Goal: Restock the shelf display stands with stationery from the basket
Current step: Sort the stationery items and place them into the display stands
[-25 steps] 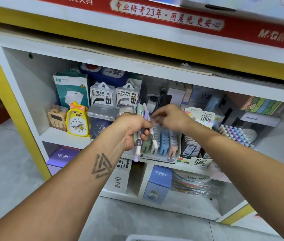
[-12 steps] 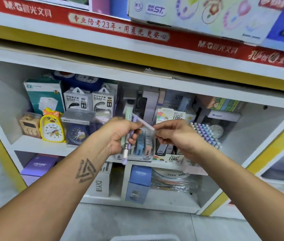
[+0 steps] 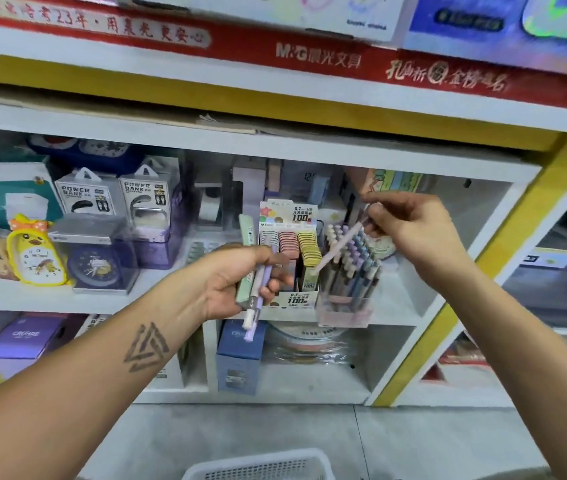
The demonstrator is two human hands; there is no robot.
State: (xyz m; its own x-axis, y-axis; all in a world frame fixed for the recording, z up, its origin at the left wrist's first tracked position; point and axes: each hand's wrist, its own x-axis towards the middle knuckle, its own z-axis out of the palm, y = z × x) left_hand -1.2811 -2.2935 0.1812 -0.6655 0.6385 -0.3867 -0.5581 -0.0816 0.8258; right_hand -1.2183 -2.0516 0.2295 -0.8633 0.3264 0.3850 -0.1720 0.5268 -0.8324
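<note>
My left hand [image 3: 237, 282] grips a small bunch of pens [image 3: 256, 292], pastel green, white and purple, their tips pointing down in front of the shelf. My right hand [image 3: 410, 230] pinches one pale pink pen [image 3: 339, 245] by its upper end. That pen slants down-left over a clear stand of pastel pens [image 3: 351, 271] on the middle shelf. A display box of lead refills [image 3: 290, 251] stands between my hands. The white basket [image 3: 261, 465] shows only its rim at the bottom edge.
On the left of the shelf [image 3: 15, 294] stand a yellow duck clock [image 3: 34, 252], a boxed blue clock [image 3: 96, 261] and power bank boxes [image 3: 115, 195]. Purple and blue boxes [image 3: 240, 355] fill the lower compartments. A yellow post [image 3: 455, 296] bounds the shelf on the right.
My right hand has pulled one pink pen out of the bunch and carried it right, over the pen stand. The view has swung to the right; my left hand keeps the remaining pens.
</note>
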